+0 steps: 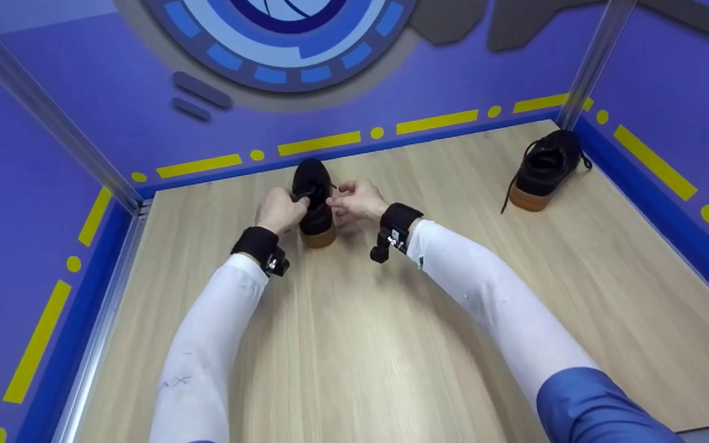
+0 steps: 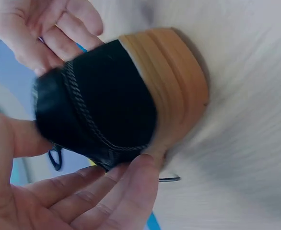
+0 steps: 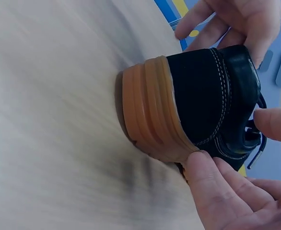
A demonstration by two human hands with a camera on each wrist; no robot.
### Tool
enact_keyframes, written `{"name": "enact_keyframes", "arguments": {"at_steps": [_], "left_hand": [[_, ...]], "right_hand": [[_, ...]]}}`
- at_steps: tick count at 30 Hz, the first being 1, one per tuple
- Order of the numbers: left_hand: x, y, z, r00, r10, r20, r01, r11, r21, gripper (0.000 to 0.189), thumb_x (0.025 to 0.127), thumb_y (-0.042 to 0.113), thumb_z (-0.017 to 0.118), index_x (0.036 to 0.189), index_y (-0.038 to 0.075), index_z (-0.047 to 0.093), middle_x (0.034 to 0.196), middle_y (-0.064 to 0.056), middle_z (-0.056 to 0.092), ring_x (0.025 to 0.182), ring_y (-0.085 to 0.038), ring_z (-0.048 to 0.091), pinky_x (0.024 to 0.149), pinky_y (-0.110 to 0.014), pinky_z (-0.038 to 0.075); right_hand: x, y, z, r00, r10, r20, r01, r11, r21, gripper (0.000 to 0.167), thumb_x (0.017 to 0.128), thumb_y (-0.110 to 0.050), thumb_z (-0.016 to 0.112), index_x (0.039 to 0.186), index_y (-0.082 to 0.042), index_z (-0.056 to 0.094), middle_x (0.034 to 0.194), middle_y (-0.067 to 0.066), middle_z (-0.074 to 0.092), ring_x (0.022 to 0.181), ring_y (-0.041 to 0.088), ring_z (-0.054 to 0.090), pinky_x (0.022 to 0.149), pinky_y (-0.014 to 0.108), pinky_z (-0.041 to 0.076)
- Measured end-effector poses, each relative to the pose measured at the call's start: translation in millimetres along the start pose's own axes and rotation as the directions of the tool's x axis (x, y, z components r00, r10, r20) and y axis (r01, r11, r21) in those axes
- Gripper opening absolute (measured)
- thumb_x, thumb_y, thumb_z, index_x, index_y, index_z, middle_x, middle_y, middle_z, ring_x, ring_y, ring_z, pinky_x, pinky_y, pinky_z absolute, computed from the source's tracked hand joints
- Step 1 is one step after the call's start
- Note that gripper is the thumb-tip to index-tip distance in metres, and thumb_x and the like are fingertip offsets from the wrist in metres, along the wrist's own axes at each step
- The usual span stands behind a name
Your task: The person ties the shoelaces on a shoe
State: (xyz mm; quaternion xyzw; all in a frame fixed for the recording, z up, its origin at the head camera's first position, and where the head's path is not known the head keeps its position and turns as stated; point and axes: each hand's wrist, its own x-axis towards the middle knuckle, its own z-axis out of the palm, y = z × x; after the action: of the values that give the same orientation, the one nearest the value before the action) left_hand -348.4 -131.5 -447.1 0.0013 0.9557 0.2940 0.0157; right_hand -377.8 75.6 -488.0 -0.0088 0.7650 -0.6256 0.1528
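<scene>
Left hand (image 1: 282, 210): its fingers grip the side of the black shoe, thumb at the hole.
Right hand (image 1: 359, 202): its fingers touch the other side; I can't tell if they grip.
Black shoe (image 1: 317, 216): standing between the fingers, toe pointing away.
Other shoe (image 1: 545, 172): far to the right of the fingers.
Desk (image 1: 360, 344): under the fingers, pale wood.

White sleeves (image 1: 484, 283), blue upper sleeve (image 1: 594, 409), black wristbands (image 1: 255, 242), small cameras (image 1: 278, 263)
</scene>
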Motion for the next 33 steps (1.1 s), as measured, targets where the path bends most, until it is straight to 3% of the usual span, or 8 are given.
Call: {"name": "enact_keyframes", "arguments": {"at_steps": [7, 10, 13, 19, 26, 31, 33], "left_hand": [[-13.4, 1.5, -3.9, 0.999, 0.051, -0.006, -0.051, 0.999, 0.018, 0.042, 0.103, 0.040, 0.072, 0.111, -0.001, 0.081, 0.114, -0.021, 0.081, 0.104, -0.039, 0.074, 0.090, -0.050, 0.058], [-17.8, 0.5, -8.1, 0.998, 0.059, -0.024, -0.059, 0.998, 0.009, 0.042, 0.102, 0.040, 0.073, 0.110, 0.000, 0.081, 0.116, -0.022, 0.081, 0.111, -0.042, 0.075, 0.096, -0.055, 0.059], [-22.7, -0.3, -11.4, 0.997, 0.065, -0.035, -0.065, 0.998, 0.002, 0.041, 0.101, 0.040, 0.073, 0.108, 0.001, 0.080, 0.115, -0.021, 0.081, 0.109, -0.042, 0.074, 0.093, -0.055, 0.059], [-32.8, 0.1, -8.9, 0.988, 0.127, -0.088, -0.123, 0.991, 0.048, 0.042, 0.099, 0.041, 0.076, 0.112, 0.001, 0.082, 0.113, -0.020, 0.084, 0.106, -0.043, 0.077, 0.091, -0.055, 0.061], [-42.9, 8.5, -0.2, 0.951, 0.238, -0.199, -0.233, 0.971, 0.046, 0.032, 0.098, 0.034, 0.076, 0.102, 0.003, 0.083, 0.096, -0.015, 0.086, 0.093, -0.040, 0.080, 0.082, -0.053, 0.060], [-53.1, 19.7, 12.5, 0.924, 0.327, -0.198, -0.333, 0.943, 0.001, 0.025, 0.097, 0.029, 0.077, 0.096, 0.005, 0.083, 0.089, -0.012, 0.085, 0.087, -0.037, 0.081, 0.080, -0.052, 0.060], [-58.1, 23.0, 21.1, 0.920, 0.348, -0.180, -0.356, 0.934, -0.016, 0.024, 0.096, 0.029, 0.077, 0.097, 0.005, 0.084, 0.089, -0.012, 0.086, 0.087, -0.037, 0.081, 0.082, -0.053, 0.060]], "right_hand": [[-12.4, 7, -11, 0.999, -0.004, 0.046, 0.005, 1.000, -0.016, 0.067, 0.103, -0.012, 0.080, 0.160, 0.009, 0.052, 0.153, 0.030, 0.064, 0.131, 0.049, 0.073, 0.110, 0.057, 0.062], [-16.2, 9, -18, 0.999, -0.021, 0.037, 0.023, 0.998, -0.058, 0.065, 0.102, -0.015, 0.082, 0.157, 0.007, 0.055, 0.150, 0.028, 0.067, 0.126, 0.042, 0.076, 0.110, 0.054, 0.063], [-19.7, 11, -28, 0.999, -0.034, 0.017, 0.036, 0.991, -0.126, 0.065, 0.100, -0.019, 0.084, 0.155, 0.006, 0.058, 0.147, 0.026, 0.071, 0.117, 0.033, 0.077, 0.108, 0.050, 0.065], [-26.6, 15, -49, 0.999, -0.033, -0.019, 0.029, 0.982, -0.188, 0.066, 0.099, -0.022, 0.085, 0.153, 0.005, 0.060, 0.145, 0.025, 0.072, 0.120, 0.034, 0.075, 0.108, 0.050, 0.064], [-33.1, 16, -69, 0.997, -0.055, -0.059, 0.034, 0.949, -0.314, 0.064, 0.098, -0.030, 0.086, 0.150, 0.001, 0.065, 0.143, 0.021, 0.073, 0.130, 0.033, 0.071, 0.114, 0.044, 0.058], [-37.6, 19, -85, 0.993, -0.070, -0.090, 0.032, 0.928, -0.371, 0.065, 0.097, -0.030, 0.086, 0.150, 0.001, 0.064, 0.145, 0.022, 0.072, 0.136, 0.037, 0.069, 0.118, 0.047, 0.056], [-39.1, 20, -92, 0.991, -0.073, -0.111, 0.025, 0.923, -0.383, 0.066, 0.097, -0.030, 0.086, 0.151, 0.001, 0.063, 0.146, 0.023, 0.072, 0.136, 0.038, 0.069, 0.118, 0.048, 0.056]]}}
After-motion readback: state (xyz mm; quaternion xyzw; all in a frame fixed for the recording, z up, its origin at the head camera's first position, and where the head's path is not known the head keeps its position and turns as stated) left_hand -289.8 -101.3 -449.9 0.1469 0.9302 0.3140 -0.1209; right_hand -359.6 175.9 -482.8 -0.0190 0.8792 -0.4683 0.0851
